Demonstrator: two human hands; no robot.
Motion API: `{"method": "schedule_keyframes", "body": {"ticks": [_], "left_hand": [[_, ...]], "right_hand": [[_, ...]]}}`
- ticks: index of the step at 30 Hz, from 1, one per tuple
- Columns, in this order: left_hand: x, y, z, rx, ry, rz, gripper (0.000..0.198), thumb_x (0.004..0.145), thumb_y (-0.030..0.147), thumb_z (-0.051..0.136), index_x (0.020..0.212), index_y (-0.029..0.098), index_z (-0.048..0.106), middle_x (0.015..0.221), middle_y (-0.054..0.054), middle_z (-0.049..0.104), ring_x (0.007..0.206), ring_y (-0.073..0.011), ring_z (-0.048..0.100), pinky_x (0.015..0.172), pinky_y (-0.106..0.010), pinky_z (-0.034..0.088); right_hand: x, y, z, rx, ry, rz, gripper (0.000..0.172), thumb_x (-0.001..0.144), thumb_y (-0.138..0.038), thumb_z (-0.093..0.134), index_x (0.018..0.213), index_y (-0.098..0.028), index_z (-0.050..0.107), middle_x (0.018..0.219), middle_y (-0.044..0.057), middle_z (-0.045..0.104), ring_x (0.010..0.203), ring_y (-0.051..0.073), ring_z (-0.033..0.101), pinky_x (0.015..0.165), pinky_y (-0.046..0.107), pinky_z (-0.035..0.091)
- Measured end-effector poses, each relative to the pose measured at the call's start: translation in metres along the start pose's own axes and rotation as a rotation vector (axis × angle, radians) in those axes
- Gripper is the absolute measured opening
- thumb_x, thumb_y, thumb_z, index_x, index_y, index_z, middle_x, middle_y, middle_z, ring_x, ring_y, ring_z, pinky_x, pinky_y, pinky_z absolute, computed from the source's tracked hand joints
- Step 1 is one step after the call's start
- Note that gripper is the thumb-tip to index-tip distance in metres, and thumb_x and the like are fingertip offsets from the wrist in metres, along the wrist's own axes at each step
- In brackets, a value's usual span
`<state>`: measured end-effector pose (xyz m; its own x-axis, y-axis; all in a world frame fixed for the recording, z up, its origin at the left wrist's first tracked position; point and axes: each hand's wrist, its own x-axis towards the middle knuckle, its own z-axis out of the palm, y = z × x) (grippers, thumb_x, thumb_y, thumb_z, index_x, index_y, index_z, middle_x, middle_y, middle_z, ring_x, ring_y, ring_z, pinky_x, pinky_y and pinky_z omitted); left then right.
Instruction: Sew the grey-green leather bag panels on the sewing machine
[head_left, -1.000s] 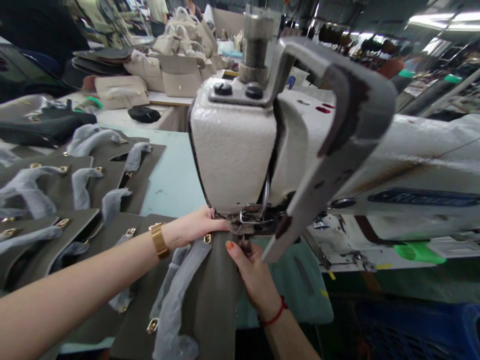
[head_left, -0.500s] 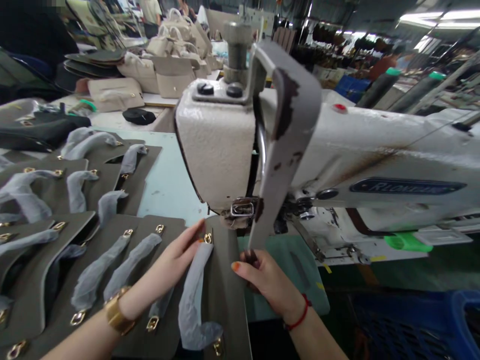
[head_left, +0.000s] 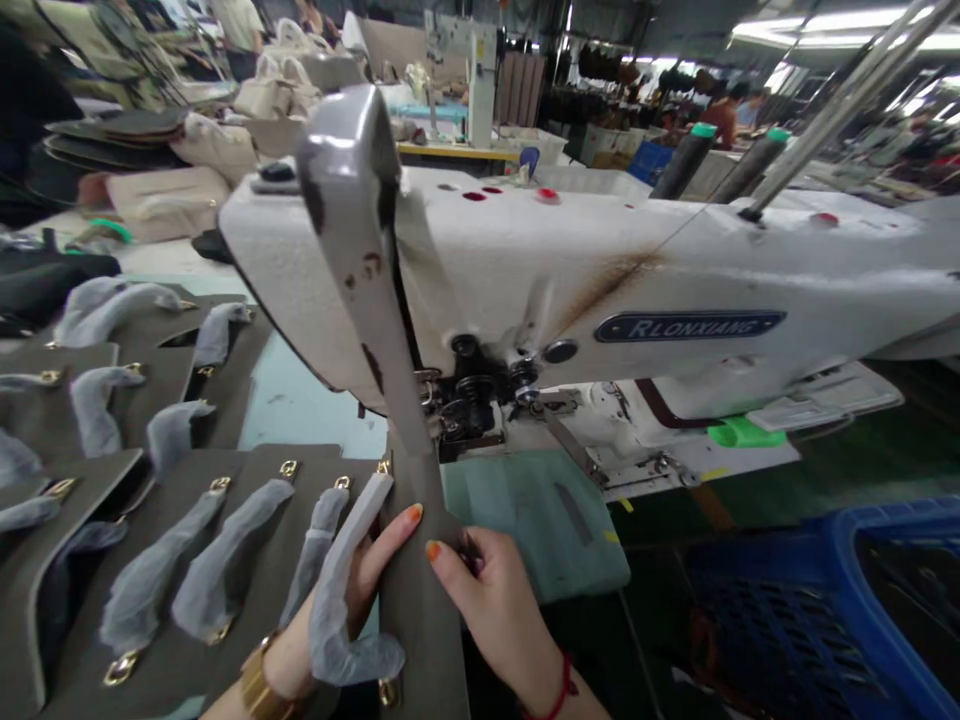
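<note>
A dark grey leather bag panel (head_left: 424, 620) lies in front of the sewing machine (head_left: 480, 260), its far end under the machine's head. Its handle (head_left: 341, 590), wrapped in translucent white film, is fixed to it by gold buckles. My left hand (head_left: 375, 565) grips the panel from the left, thumb on top; the handle and panel hide its other fingers. On the opposite edge, my right hand (head_left: 491, 610) pinches the panel between thumb and curled fingers. The two thumbs are close together. The needle area is hidden behind the long metal lever (head_left: 367, 270).
Several similar panels with wrapped handles (head_left: 232, 560) overlap on the left. A green pad (head_left: 540, 520) covers the machine bed on the right. Beyond it stands a blue plastic basket (head_left: 832, 560). Beige bags (head_left: 274, 90) are piled at the back left.
My left hand has drawn back from the buckle near the needle to the panel's near part. My right hand has come a little nearer to me. The view has swung right.
</note>
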<state>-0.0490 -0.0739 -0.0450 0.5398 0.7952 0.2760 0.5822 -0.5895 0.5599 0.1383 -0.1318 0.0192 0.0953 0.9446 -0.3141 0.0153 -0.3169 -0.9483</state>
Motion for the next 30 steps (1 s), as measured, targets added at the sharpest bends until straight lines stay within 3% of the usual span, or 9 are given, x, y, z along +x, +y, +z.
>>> {"method": "schedule_keyframes", "body": {"ticks": [4, 9, 12, 19, 26, 30], "left_hand": [[0.013, 0.014, -0.007, -0.036, 0.070, -0.048, 0.037, 0.086, 0.037, 0.050, 0.119, 0.029, 0.063, 0.116, -0.005, 0.067, 0.115, -0.0261, 0.057, 0.102, -0.039, 0.043], [0.037, 0.047, -0.010, -0.285, 0.069, -0.424, 0.034, 0.087, 0.045, 0.047, 0.112, 0.029, 0.065, 0.105, -0.001, 0.071, 0.098, -0.0252, 0.065, 0.094, -0.039, 0.050], [0.040, 0.053, -0.013, -0.395, 0.030, -0.525, 0.033, 0.083, 0.050, 0.054, 0.107, 0.030, 0.065, 0.108, -0.001, 0.070, 0.101, -0.0258, 0.063, 0.098, -0.041, 0.047], [0.042, 0.054, -0.019, -0.526, 0.033, -0.516, 0.034, 0.082, 0.051, 0.056, 0.108, 0.031, 0.066, 0.117, 0.000, 0.067, 0.114, -0.0271, 0.058, 0.102, -0.040, 0.046], [0.051, 0.053, -0.020, -0.562, 0.084, -0.563, 0.041, 0.083, 0.049, 0.057, 0.117, 0.028, 0.062, 0.121, -0.004, 0.064, 0.117, -0.0286, 0.056, 0.110, -0.049, 0.035], [0.056, 0.047, -0.020, -0.590, 0.120, -0.546, 0.048, 0.082, 0.049, 0.059, 0.124, 0.025, 0.058, 0.118, -0.006, 0.065, 0.116, -0.0300, 0.057, 0.109, -0.048, 0.038]], "right_hand": [[-0.001, 0.004, 0.005, 0.079, 0.007, 0.012, 0.036, 0.083, -0.046, 0.058, 0.066, -0.013, 0.056, 0.059, -0.001, 0.048, 0.054, 0.009, 0.038, 0.046, 0.020, 0.030], [-0.001, 0.012, 0.009, 0.104, 0.040, 0.030, 0.036, 0.083, -0.046, 0.058, 0.075, -0.011, 0.062, 0.065, 0.002, 0.054, 0.058, 0.011, 0.043, 0.051, 0.021, 0.036], [-0.002, 0.012, 0.009, 0.056, 0.051, 0.030, 0.036, 0.084, -0.045, 0.057, 0.075, -0.011, 0.062, 0.064, 0.003, 0.054, 0.058, 0.012, 0.043, 0.051, 0.021, 0.037], [-0.001, 0.004, 0.005, -0.111, 0.085, 0.026, 0.037, 0.083, -0.044, 0.053, 0.068, -0.011, 0.060, 0.062, 0.003, 0.053, 0.058, 0.012, 0.043, 0.052, 0.022, 0.037], [0.009, 0.004, 0.006, -0.072, 0.084, 0.025, 0.036, 0.084, -0.044, 0.055, 0.075, -0.010, 0.065, 0.064, 0.004, 0.058, 0.059, 0.013, 0.049, 0.053, 0.022, 0.040], [0.016, 0.001, 0.006, -0.060, 0.082, 0.008, 0.034, 0.084, -0.042, 0.054, 0.071, -0.012, 0.062, 0.063, 0.002, 0.054, 0.061, 0.014, 0.050, 0.054, 0.022, 0.042]]}}
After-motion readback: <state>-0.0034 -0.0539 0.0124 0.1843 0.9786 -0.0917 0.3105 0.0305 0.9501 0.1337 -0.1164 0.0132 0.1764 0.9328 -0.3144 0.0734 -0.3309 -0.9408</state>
